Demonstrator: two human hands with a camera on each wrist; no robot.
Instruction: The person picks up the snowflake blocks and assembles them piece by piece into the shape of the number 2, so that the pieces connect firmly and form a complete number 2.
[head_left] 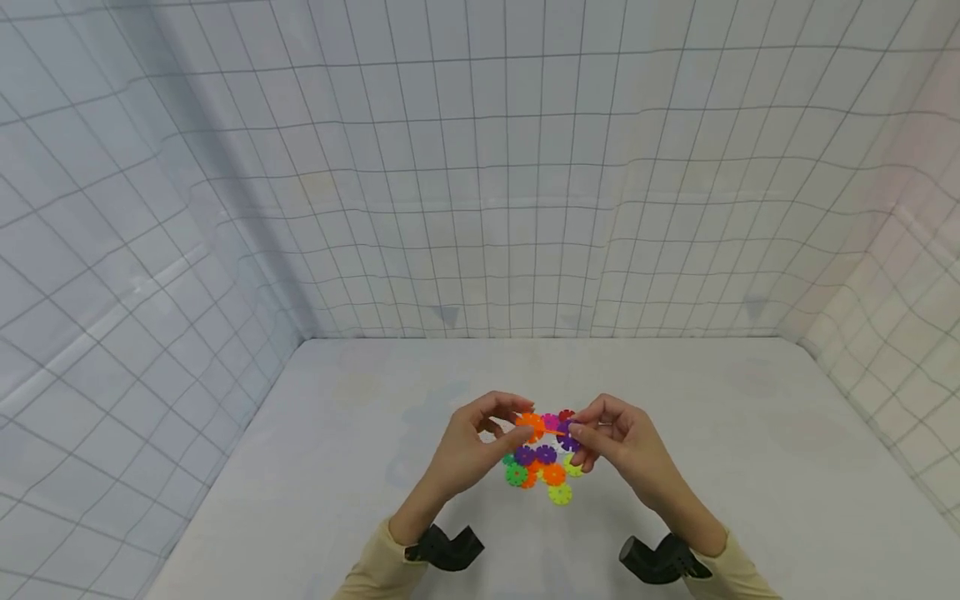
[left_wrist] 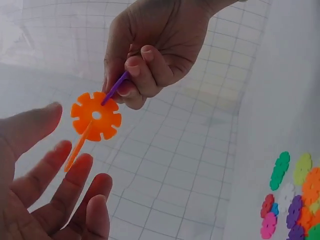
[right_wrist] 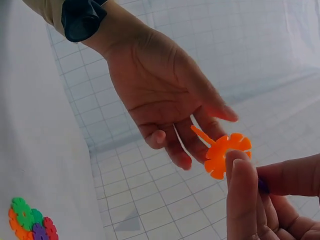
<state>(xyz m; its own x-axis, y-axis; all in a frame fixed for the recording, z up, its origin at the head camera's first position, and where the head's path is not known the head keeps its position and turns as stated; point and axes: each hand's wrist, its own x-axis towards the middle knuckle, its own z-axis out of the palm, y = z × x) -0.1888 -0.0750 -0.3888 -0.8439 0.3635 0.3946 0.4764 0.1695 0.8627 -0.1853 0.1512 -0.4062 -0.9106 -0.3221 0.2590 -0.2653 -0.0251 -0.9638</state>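
My right hand [head_left: 630, 446] pinches a purple notched disc [head_left: 567, 435] between thumb and fingers. This interlocking plastic disc is slotted to an orange disc [left_wrist: 96, 116], and a second orange disc [left_wrist: 79, 146], seen edge-on, joins that one in the left wrist view. My left hand [head_left: 476, 446] is beside the joined pieces with its fingers spread and bent. Its thumb [left_wrist: 35, 127] stands apart from the orange discs, while its fingertips are close to the edge-on one; whether they touch I cannot tell. Fingers hide part of the purple disc in the right wrist view.
A loose pile of notched discs lies on the white table [head_left: 337, 492] under the hands, with a green disc [head_left: 517, 475], a yellow disc [head_left: 560, 494] and several others. White grid-lined sheeting [head_left: 480, 167] encloses the back and sides.
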